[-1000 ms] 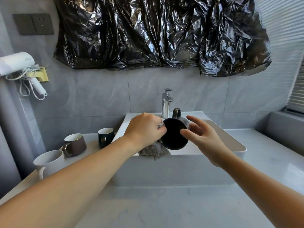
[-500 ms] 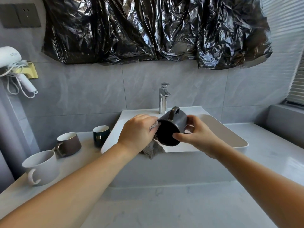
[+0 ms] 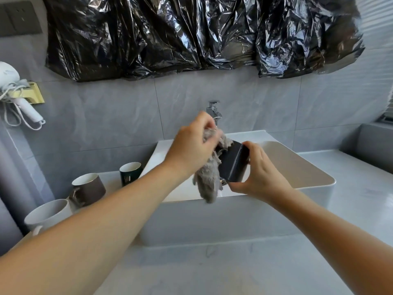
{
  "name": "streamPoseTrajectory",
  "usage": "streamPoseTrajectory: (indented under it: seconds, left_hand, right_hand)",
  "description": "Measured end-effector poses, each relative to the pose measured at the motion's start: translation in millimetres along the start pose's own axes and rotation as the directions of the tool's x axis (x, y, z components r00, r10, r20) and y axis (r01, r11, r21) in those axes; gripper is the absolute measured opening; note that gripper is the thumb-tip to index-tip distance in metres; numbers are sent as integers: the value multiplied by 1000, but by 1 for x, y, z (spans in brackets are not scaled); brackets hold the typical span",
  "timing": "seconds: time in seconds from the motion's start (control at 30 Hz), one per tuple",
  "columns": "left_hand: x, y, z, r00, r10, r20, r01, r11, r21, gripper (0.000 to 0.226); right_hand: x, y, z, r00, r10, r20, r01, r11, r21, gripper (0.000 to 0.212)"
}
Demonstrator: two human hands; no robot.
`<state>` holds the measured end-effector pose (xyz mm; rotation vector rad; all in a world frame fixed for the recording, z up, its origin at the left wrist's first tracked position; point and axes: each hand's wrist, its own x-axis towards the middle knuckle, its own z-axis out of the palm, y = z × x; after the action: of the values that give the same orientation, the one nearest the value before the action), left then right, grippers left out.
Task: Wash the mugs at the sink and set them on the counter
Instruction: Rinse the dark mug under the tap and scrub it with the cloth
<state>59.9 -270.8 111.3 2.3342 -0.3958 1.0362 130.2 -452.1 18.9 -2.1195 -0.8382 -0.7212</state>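
Observation:
Over the white sink (image 3: 314,184), my right hand (image 3: 259,175) grips a dark grey mug (image 3: 234,162) lying on its side, its mouth turned left. My left hand (image 3: 191,152) pinches a grey cloth (image 3: 209,177) that is pushed into the mug's mouth and hangs down below it. The mug's handle is hidden. On the counter left of the sink stand a dark green mug (image 3: 129,172), a brown mug (image 3: 89,189) and a white mug (image 3: 47,213), all upright.
A chrome tap (image 3: 213,110) rises behind my hands. A white hair dryer (image 3: 12,90) hangs on the left wall. Black plastic sheeting (image 3: 191,33) covers the wall above. Grey counter (image 3: 212,267) runs in front and to the right of the sink.
My right hand has turned the mug onto its side with the handle out of sight. My left hand has lifted and drawn the cloth up, so more of it hangs free.

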Motion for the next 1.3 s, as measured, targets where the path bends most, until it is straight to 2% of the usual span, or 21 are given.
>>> streamPoseTrajectory:
  seconds: [0.07,0.1,0.17,0.3,0.4,0.53,0.6,0.67,0.7,0.77,0.83,0.87,0.9,0.93,0.97,1.03,1.1,1.17,1.2,1.3]
  left_hand:
    - [-5,1,13,960,-2,282,4,1000,-6,18]
    - [-7,-1,16,931,-1,364,17,999,-41,17]
    - [-9,-8,16,916,-9,400,50,994,-93,17]
    - [-6,-11,18,920,-69,386,70,998,11,10]
    - [-2,-8,27,950,-79,303,43,992,122,17]
    - [-3,-10,33,971,82,224,-132,967,218,9]
    - [-7,-13,36,942,242,234,-313,887,341,16]
    - [-14,-14,41,926,315,207,-376,812,446,21]
    - [-17,-13,44,939,299,170,-344,816,464,20]
    - [-19,-5,46,988,140,66,-155,899,409,14]
    - [-16,-1,48,997,-82,-4,80,965,250,17]
    - [-15,-3,50,993,-119,-4,118,977,179,21]
    - [-14,-4,50,994,-107,2,106,987,121,24]
    - [-15,-4,50,999,-34,2,33,994,107,26]
    - [-15,-6,50,997,81,13,-82,985,154,27]
    - [-12,-13,50,954,286,95,-301,891,340,22]
    - [-6,-15,46,923,336,189,-385,780,494,21]
    - [-2,-11,46,925,290,245,-380,696,609,27]
    - [-1,-7,47,936,253,243,-351,685,638,29]
    - [-5,7,48,975,169,144,-222,721,657,24]
  right_hand:
    - [1,1,2,998,-43,-45,42,999,-32,100]
    - [1,2,2,996,-57,-73,54,998,-41,98]
    - [1,3,3,992,-81,-96,76,996,-47,94]
    - [1,0,3,985,-149,-86,141,986,-87,81]
    - [0,-1,4,983,-144,-111,134,986,-98,81]
    - [0,2,7,982,-127,-143,114,989,-95,84]
    - [-1,2,6,981,-114,-155,102,991,-84,88]
    - [-3,0,6,980,-112,-165,98,991,-88,91]
    - [-3,0,6,979,-110,-170,96,991,-91,91]
    - [-4,1,6,979,-92,-179,78,993,-86,93]
    - [-5,1,5,982,-53,-181,38,996,-83,97]
    - [-5,1,5,983,-40,-182,25,996,-87,98]
    - [-6,0,4,982,-41,-182,25,996,-91,98]
    - [-6,0,4,982,-50,-183,34,995,-93,97]
    - [-6,-1,4,981,-62,-183,46,995,-93,94]
    - [-6,0,6,980,-81,-182,65,994,-93,89]
    - [-6,1,7,978,-86,-189,68,993,-100,87]
    - [-6,2,6,980,-57,-191,38,994,-105,89]
    - [-6,3,6,981,-36,-190,16,994,-106,92]
    - [-7,2,6,978,-27,-208,3,993,-114,95]
